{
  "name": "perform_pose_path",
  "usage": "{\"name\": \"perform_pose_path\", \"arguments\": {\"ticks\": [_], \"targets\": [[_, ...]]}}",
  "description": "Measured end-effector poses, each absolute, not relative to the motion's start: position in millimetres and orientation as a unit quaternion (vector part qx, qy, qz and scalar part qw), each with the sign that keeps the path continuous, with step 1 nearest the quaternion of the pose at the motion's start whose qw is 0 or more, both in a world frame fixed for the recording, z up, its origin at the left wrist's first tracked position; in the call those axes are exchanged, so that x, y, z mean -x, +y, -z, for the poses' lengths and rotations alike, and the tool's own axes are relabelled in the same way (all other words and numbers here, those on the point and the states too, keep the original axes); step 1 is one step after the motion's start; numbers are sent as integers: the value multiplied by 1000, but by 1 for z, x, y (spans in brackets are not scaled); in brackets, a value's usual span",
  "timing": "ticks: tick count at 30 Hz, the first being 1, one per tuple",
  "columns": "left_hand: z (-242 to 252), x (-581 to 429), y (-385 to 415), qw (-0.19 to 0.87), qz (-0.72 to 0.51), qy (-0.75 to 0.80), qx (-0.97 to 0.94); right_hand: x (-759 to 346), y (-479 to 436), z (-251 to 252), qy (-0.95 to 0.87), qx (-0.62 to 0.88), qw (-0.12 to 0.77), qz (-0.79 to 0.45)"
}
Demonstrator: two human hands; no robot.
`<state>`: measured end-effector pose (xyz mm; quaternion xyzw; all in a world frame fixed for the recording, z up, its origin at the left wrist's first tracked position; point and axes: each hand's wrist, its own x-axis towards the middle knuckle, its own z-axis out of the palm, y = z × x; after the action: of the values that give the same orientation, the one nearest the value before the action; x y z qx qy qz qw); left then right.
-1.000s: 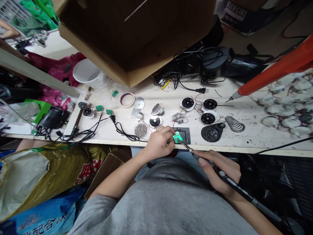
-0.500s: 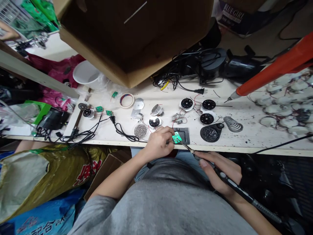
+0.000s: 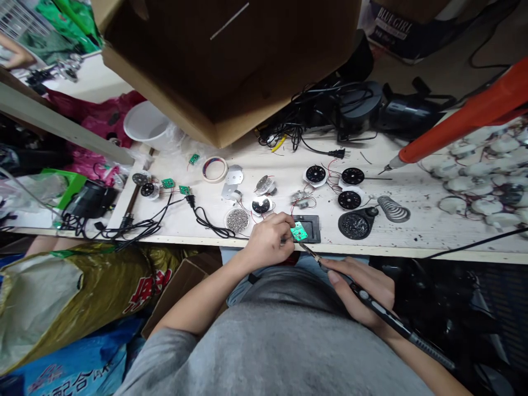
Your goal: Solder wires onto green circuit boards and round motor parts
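Note:
My left hand [image 3: 268, 240] is closed on a small green circuit board [image 3: 298, 232], holding it over a dark square pad [image 3: 312, 227] at the front edge of the bench. My right hand [image 3: 365, 290] grips a slim black soldering iron [image 3: 373, 305] like a pen. Its metal tip touches the lower right side of the board. The iron's cord runs off to the lower right.
On the pale bench [image 3: 412, 231] lie round black and white motor parts [image 3: 350, 199], a tin of metal wool [image 3: 237, 219], a tape roll [image 3: 215, 168], a coil spring stand [image 3: 393, 208], black cables [image 3: 206, 223] and an orange tool [image 3: 462, 124]. A cardboard box [image 3: 223, 60] overhangs the back.
My right hand and the iron have shifted slightly left and toward the board. The left hand and the board have stayed in place.

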<state>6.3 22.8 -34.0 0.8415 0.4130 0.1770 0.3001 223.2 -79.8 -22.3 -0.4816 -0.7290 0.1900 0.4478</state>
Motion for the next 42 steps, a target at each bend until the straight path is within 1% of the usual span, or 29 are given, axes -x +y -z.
{"name": "perform_pose_path", "arguments": {"ticks": [6,15,27,38,42], "targets": [[35,-6,23,302,-180,417,-838,-223,-80,22,-740,481,439,-167],[36,-7,23,307,-178,423,-833,-222,-74,20,-778,431,439,-125],[33,-8,22,301,-162,430,-836,-229,-80,18,-750,459,458,-133],[33,-8,22,306,-158,436,-832,-232,-83,20,-757,459,446,-137],[33,-8,23,308,-162,433,-832,-231,-84,22,-741,461,470,-129]]}}
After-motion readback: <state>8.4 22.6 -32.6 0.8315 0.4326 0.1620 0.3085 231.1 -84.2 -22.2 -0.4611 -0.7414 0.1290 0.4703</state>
